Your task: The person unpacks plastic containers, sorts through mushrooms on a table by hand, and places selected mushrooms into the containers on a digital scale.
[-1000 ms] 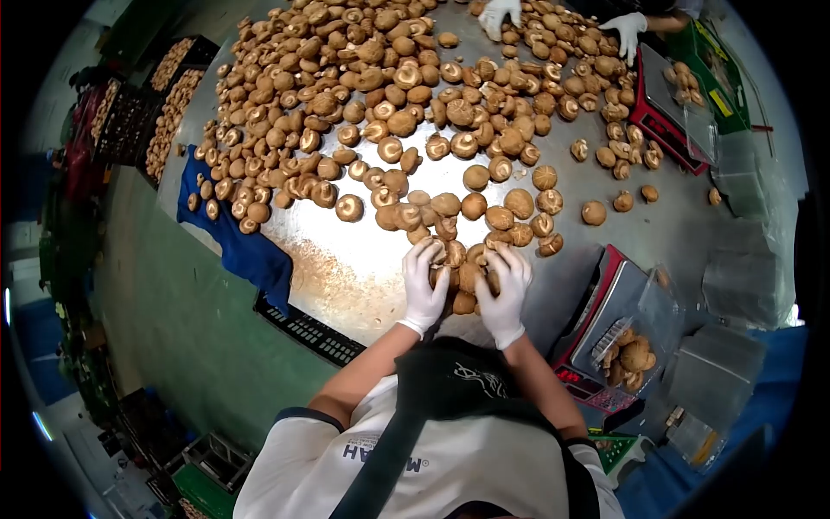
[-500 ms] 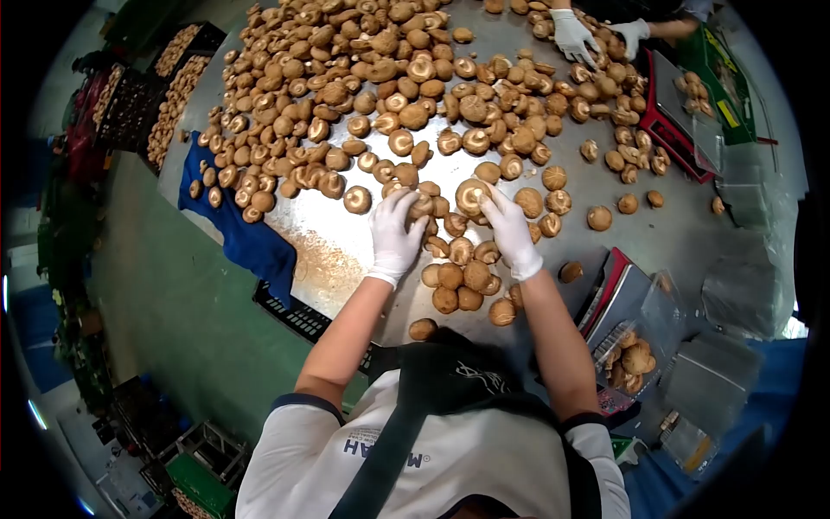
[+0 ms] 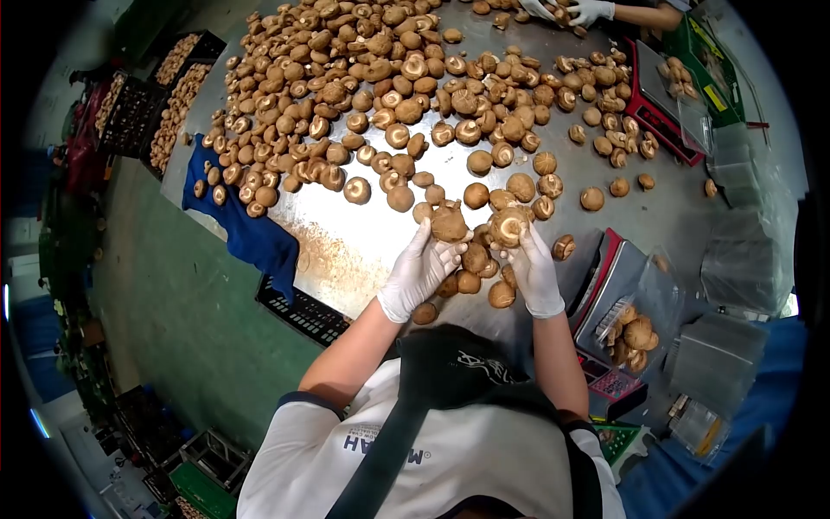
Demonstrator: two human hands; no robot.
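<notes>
My left hand [image 3: 424,270], in a white glove, is closed on a brown mushroom [image 3: 448,223] with its cap toward me. In my gloved right hand [image 3: 535,270] is another mushroom [image 3: 508,227], its pale stem side turned up. Both are raised a little above the metal table, side by side. Several loose mushrooms [image 3: 468,282] lie beneath and between the hands, partly hidden by them. Beyond my hands spreads a large heap of mushrooms [image 3: 346,78].
To the right, a scale [image 3: 605,285] bears a clear pack of mushrooms [image 3: 633,337], near stacked clear trays [image 3: 718,368]. A blue cloth [image 3: 246,233] hangs over the left table edge. At the back right are a co-worker's gloved hands [image 3: 588,12] and a red scale [image 3: 653,108].
Both hands have drawn back toward me, and each now lifts a mushroom. The small cluster near me is more covered by my hands. The co-worker's hands moved back and left.
</notes>
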